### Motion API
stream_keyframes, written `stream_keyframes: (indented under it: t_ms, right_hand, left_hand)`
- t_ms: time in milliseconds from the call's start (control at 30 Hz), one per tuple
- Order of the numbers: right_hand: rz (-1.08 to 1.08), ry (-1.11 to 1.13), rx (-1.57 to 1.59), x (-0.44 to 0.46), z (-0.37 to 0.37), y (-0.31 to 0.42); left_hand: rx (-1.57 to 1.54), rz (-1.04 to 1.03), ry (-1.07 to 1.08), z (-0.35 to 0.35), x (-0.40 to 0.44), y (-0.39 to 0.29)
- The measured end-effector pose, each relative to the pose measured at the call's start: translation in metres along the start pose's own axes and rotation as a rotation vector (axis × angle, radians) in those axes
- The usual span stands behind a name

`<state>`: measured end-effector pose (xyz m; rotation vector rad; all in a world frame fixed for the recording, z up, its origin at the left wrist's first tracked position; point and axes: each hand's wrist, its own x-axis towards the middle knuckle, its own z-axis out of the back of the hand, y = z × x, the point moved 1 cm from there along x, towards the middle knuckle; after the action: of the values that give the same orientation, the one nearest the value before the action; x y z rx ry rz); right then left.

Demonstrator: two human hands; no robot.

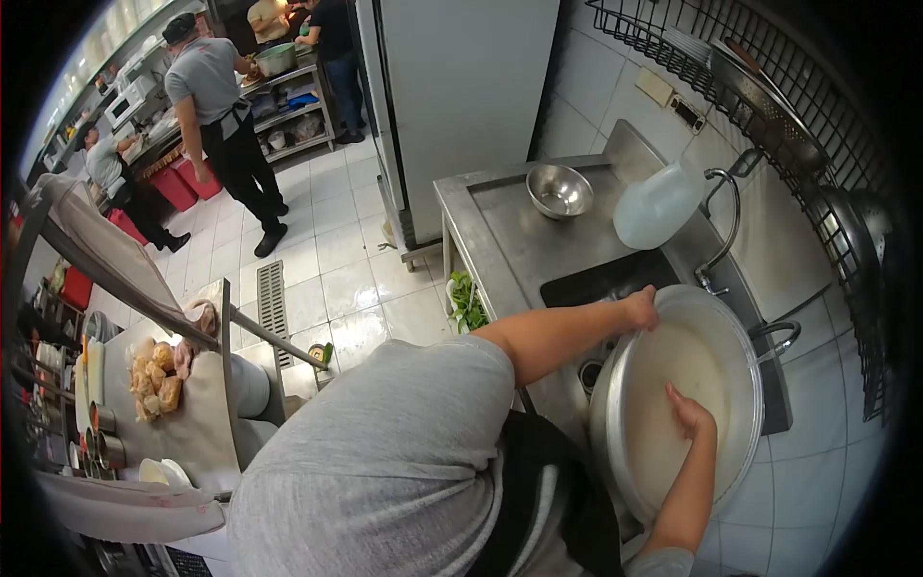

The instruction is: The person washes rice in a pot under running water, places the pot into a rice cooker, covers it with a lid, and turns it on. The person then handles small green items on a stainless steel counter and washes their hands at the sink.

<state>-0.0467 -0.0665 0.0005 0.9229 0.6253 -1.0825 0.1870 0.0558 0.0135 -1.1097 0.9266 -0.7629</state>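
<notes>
A large metal pot (753, 385) stands tilted at the sink, with cloudy, whitish liquid (687, 351) inside. At its upper left rim is my left hand (642, 310), its fingers closed over the edge. My right hand (690, 413) is inside the pot, at the liquid, with the fingers stretched out and nothing visible held. Whether its fingertips are under the surface is hard to make out. A curved metal faucet (733, 226) rises behind the pot.
On the steel counter (500, 231) are a metal bowl (560, 190) and a translucent plastic jug (659, 207). A wire rack (769, 87) with pans hangs above. Leafy greens (468, 303) lie beside the counter. Several people work at the upper left; food bags (157, 380) sit on a left table.
</notes>
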Motion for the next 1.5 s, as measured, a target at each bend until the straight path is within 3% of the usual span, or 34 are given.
stream_keyframes:
  t_ms: [400,467,500,600,700,800,833,933,1000,1033,1067,1100,1167,1500]
  right_hand:
    - [0.041,-0.008,0.015,-0.011,-0.004,0.009]
    - [0.194,0.024,-0.056,0.035,0.014,-0.025]
    - [0.273,0.046,-0.085,0.055,0.016,-0.036]
    - [0.153,-0.015,-0.016,0.039,0.013,-0.027]
    - [-0.02,-0.049,0.035,0.0,0.006,-0.004]
    - [0.102,-0.062,0.035,0.001,0.002,-0.005]
    - [0.013,0.023,0.011,0.04,0.015,-0.02]
    - [0.114,-0.02,0.006,-0.027,-0.001,0.021]
    - [0.131,0.043,0.163,0.007,0.001,-0.006]
    - [0.128,0.057,0.142,-0.017,-0.003,0.005]
    - [0.111,0.053,0.161,0.017,0.001,-0.015]
    - [0.065,0.064,0.084,-0.025,-0.002,0.006]
    - [-0.009,0.086,0.074,0.011,0.007,-0.009]
    - [0.021,0.144,0.079,-0.001,0.007,-0.001]
  left_hand:
    - [-0.343,-0.042,0.12,0.002,-0.007,0.003]
    - [-0.349,-0.06,0.124,0.001,-0.006,0.006]
    - [-0.342,-0.092,0.12,-0.001,-0.003,0.011]
    - [-0.313,-0.181,0.051,-0.006,0.016,0.024]
    - [-0.33,-0.138,0.079,-0.002,0.005,0.015]
    - [-0.196,-0.088,0.053,0.001,0.004,0.016]
    - [-0.088,-0.087,0.037,0.002,0.009,0.017]
    - [0.094,-0.189,0.05,0.009,0.066,0.059]
    - [0.029,-0.23,0.157,-0.004,0.116,0.095]
    - [-0.125,-0.146,0.142,-0.003,0.072,0.065]
    - [-0.281,-0.065,0.115,-0.002,0.02,0.03]
    - [-0.328,-0.094,0.23,0.001,0.019,0.028]
    - [-0.309,-0.092,0.185,-0.005,0.0,0.01]
    - [-0.273,-0.107,0.207,-0.003,0.005,0.016]
